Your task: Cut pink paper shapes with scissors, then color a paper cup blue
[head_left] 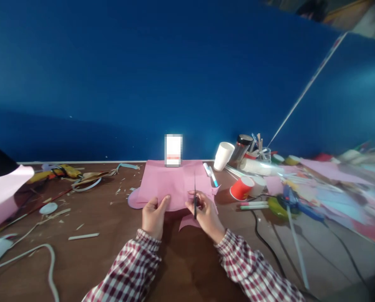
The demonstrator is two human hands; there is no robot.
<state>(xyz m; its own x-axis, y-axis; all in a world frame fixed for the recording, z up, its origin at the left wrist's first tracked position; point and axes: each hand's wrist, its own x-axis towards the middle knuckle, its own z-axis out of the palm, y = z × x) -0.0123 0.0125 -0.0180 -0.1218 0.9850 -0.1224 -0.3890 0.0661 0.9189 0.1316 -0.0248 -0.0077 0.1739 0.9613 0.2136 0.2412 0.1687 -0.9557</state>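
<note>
A large sheet of pink paper (165, 180) is in front of me, with a rounded lilac-edged piece (133, 200) showing from under its left side. My left hand (154, 214) is closed on the near edge of the sheet, thumb on top and fingers hidden beneath. My right hand (209, 216) grips a pair of dark scissors (195, 205), its thin blades pointing away from me over the right part of the paper. Whether the blades are parted cannot be made out. A curved pink offcut (190, 223) is below the right hand.
White paper cups (223, 156), a red cup (241, 188), a dark-lidded jar (242, 147) and markers (213, 176) stand or lie at right, beside a glue gun (291, 201) and heaped paper. At left are a yellow tool (63, 171), scraps and a white cable (50, 260). A blue wall rises behind.
</note>
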